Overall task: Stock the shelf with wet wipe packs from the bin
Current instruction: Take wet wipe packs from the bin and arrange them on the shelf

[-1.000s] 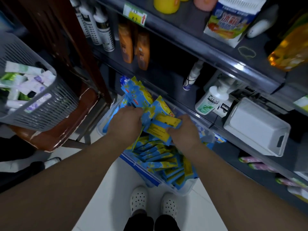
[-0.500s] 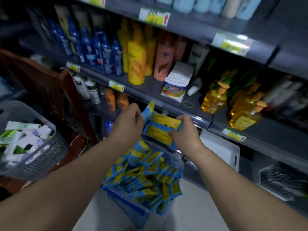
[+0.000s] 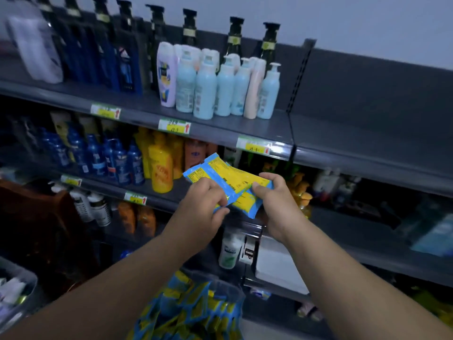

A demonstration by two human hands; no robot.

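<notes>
A second ago both hands were down in the bin, gathering packs; now they are up at shelf height with a small stack held between them, so the pick is done and placing comes next. The view has swung up with them, from the floor to the upper shelves.

At the far left bottom, a grey basket (image 3: 17,285) shows only its corner, with pale tubes or packs inside; they are too blurred to name. To its right, at the bottom middle, the bin (image 3: 220,289) sits low and near, still heaped with blue-and-yellow packs, so much stock remains to be shelved.

Above it the left hand (image 3: 198,212) is clenched on the near left edge of the packs (image 3: 228,182), thumb underneath. The stack lies tilted, yellow face up, in front of the middle shelf. The right hand (image 3: 277,202) grips the stack's right end, thumb on top.

Right of the hands, low down, a white tray (image 3: 277,263) rests on a lower shelf; I cannot tell what it contains. Further right, the grey shelf (image 3: 367,138) past the divider stands bare, and looks to me the likeliest spot for these packs.
</notes>
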